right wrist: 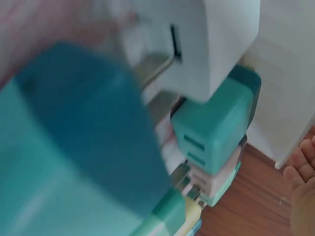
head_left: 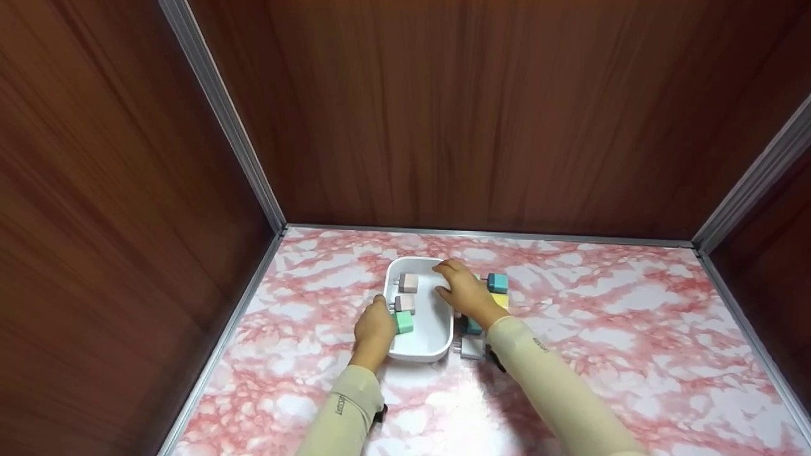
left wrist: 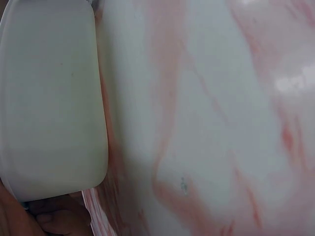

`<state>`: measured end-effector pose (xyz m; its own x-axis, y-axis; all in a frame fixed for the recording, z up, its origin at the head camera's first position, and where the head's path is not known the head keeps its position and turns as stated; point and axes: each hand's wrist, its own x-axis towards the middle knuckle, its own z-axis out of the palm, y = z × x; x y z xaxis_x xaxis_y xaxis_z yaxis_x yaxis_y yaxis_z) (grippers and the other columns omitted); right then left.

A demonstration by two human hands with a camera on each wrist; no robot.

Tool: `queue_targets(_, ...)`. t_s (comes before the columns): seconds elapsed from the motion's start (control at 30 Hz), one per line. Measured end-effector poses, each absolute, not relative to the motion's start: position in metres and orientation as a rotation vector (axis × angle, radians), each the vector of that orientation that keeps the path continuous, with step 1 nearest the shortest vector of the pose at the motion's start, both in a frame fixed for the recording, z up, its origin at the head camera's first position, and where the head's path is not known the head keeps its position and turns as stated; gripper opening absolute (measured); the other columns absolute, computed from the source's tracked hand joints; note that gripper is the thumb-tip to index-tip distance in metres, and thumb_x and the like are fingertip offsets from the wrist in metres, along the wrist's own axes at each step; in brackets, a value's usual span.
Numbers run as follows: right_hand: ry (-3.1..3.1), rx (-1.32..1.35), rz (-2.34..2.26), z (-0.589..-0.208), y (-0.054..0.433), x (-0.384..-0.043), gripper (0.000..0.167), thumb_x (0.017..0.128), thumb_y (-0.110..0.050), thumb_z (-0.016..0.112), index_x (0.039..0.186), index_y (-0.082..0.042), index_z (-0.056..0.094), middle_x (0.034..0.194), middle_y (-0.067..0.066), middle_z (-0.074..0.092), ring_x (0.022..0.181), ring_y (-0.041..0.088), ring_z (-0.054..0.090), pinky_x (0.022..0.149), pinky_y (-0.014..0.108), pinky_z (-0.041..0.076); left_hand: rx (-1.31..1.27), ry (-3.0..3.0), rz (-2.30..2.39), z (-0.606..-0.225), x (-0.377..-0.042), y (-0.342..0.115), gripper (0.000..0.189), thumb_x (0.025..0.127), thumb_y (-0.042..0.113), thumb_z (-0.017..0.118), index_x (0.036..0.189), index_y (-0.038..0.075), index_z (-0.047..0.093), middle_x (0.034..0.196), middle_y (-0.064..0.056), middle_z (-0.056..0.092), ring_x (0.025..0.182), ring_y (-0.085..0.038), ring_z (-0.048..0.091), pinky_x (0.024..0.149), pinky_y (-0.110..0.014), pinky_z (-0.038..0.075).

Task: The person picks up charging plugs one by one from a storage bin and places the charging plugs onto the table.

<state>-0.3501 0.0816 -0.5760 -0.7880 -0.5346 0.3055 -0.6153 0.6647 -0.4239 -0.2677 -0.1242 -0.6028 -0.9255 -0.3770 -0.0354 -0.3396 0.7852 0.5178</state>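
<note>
my left hand (head_left: 375,326) grips the white tub (head_left: 433,326) holding three adapters (head_left: 404,322), seemingly steadying it, as my right hand (head_left: 466,291), fingers apart and empty, hangs over the opposite rim, more adapters (head_left: 472,348) by its wrist

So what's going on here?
A person's left hand holds the left side of a white, round-cornered tub; the right hand is over its right rim, holding nothing visible. Inside sit two pale pink boxy plug adapters and a green adapter. Others, including a teal adapter, a yellow adapter and a white adapter, lie to the tub's right on the pink marbled table.
</note>
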Motion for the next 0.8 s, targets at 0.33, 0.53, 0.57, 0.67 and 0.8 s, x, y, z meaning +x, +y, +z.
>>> queue_targets(0.33, -2.755, 0.959, 0.826, -0.577, 0.064, -0.348, 0.045, 0.094, -0.014, 0.075, 0.134, 0.0, 0.061, 0.135, 0.015, 0.06, 0.127, 0.032, 0.058, 0.109, 0.044, 0.045, 0.57, -2.904, -0.832, -0.601, -0.267, -0.124, 0.034, 0.096, 0.008, 0.055, 0.129, 0.004, 0.06, 0.107, -0.019, 0.074, 0.095, -0.038, 0.072, 0.078, -0.054, 0.056)
queue_targets(0.53, -2.734, 0.965, 0.815, -0.581, 0.058, -0.348, 0.045, 0.092, -0.013, 0.077, 0.132, 0.002, 0.062, 0.132, 0.016, 0.06, 0.123, 0.032, 0.061, 0.106, 0.045, 0.048, 0.588, -2.918, -0.812, -0.602, -0.268, -0.123, 0.033, 0.097, 0.009, 0.053, 0.13, 0.006, 0.061, 0.107, -0.018, 0.074, 0.096, -0.038, 0.073, 0.077, -0.055, 0.056)
queue_targets(0.57, -2.733, 0.959, 0.814, -0.582, 0.057, -0.348, 0.044, 0.092, -0.013, 0.077, 0.131, 0.002, 0.063, 0.132, 0.016, 0.06, 0.122, 0.032, 0.061, 0.106, 0.044, 0.048, 0.589, -2.916, -0.809, -0.602, -0.268, -0.123, 0.032, 0.097, 0.009, 0.053, 0.129, 0.006, 0.061, 0.107, -0.018, 0.074, 0.096, -0.038, 0.073, 0.078, -0.055, 0.056)
queue_targets(0.67, -2.722, 0.936, 0.814, -0.585, 0.054, -0.349, 0.044, 0.091, -0.012, 0.077, 0.13, 0.003, 0.063, 0.13, 0.017, 0.06, 0.121, 0.032, 0.061, 0.105, 0.044, 0.049, 0.595, -2.904, -0.814, -0.601, -0.268, -0.123, 0.03, 0.095, 0.008, 0.055, 0.125, 0.006, 0.061, 0.106, -0.018, 0.074, 0.096, -0.039, 0.072, 0.078, -0.055, 0.056)
queue_targets(0.8, -2.739, 0.884, 0.802, -0.588, 0.049, -0.348, 0.044, 0.09, -0.013, 0.078, 0.13, 0.001, 0.064, 0.131, 0.017, 0.06, 0.12, 0.033, 0.062, 0.102, 0.045, 0.051, 0.605, -2.906, -0.821, -0.601, -0.268, -0.123, 0.03, 0.096, 0.008, 0.054, 0.125, 0.007, 0.061, 0.107, -0.018, 0.074, 0.096, -0.039, 0.072, 0.079, -0.055, 0.056)
